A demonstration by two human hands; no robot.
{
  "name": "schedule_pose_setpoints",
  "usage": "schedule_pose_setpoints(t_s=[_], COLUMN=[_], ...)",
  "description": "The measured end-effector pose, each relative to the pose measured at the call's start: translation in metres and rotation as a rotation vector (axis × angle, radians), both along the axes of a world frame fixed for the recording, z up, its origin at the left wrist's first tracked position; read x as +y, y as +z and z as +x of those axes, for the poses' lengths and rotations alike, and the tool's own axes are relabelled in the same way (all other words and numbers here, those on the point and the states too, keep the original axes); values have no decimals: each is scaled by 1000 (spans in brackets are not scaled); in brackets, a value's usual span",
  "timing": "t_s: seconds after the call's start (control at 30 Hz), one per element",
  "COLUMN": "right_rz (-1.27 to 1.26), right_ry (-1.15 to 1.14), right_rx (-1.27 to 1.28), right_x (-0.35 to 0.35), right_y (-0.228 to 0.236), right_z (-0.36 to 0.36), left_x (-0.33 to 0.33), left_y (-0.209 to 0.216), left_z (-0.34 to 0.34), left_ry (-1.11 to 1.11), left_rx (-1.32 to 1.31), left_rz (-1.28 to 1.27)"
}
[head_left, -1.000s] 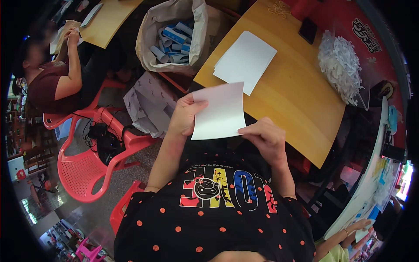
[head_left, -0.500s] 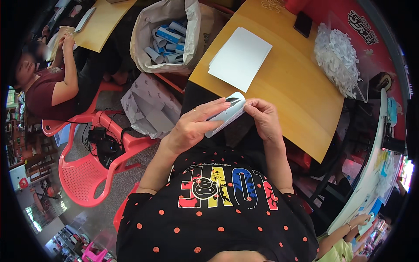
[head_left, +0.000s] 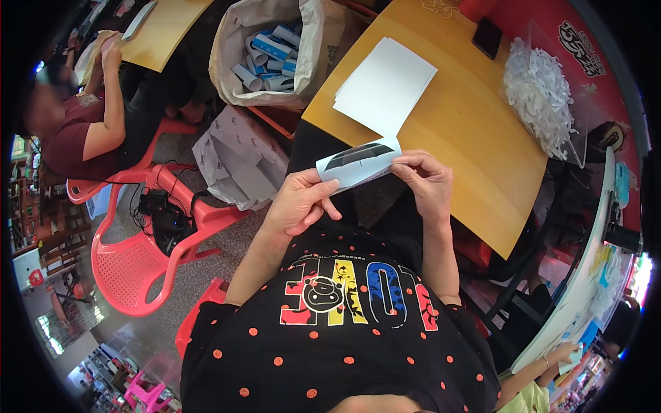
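Note:
Between my hands, in front of my chest, is a curled sheet of printed paper (head_left: 361, 162), pale with a dark picture on it. Its shape is like a flattened roll. My left hand (head_left: 301, 201) grips the left end, thumb on top and the other fingers partly underneath. At the right end my right hand (head_left: 425, 177) pinches the edge between thumb and fingers. Just beyond the curled paper, a stack of white sheets (head_left: 385, 86) lies on the wooden table (head_left: 475, 151).
A large bag (head_left: 227, 62) beyond my left hand holds several blue-and-white paper rolls (head_left: 272, 51). A clear bag of white strips (head_left: 540, 96) and a black phone (head_left: 487, 38) lie on the table. Red chairs (head_left: 131, 275) and a seated person (head_left: 82, 138) are at the left.
My left hand has drawn back from over the paper to its left end. The paper has turned more level, its dark picture now showing. My right hand keeps hold of the right end.

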State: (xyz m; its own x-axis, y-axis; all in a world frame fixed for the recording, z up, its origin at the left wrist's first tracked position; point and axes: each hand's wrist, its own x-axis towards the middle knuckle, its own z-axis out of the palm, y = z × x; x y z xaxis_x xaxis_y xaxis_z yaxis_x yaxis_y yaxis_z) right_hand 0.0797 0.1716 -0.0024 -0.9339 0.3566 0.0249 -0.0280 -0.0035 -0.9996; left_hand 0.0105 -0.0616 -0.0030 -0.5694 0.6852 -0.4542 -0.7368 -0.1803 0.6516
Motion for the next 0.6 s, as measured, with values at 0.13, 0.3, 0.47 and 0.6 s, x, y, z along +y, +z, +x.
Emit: schedule_pose_setpoints(t_s=[0.13,0.3,0.47,0.6], right_rz=[-160,-158,-198,-279], right_ry=[-78,-80,-39,-10], right_rx=[-29,-35,-65,-91], right_x=[-2,-4,-6,-7], right_y=[-13,-16,-16,-20], right_z=[2,2,0,-4], left_x=[10,21,24,24], left_y=[-5,3,-13,-12], left_z=[9,11,18,15], left_ry=[64,161,225,250], left_rx=[57,121,435,418], left_rz=[-21,33,-187,-218])
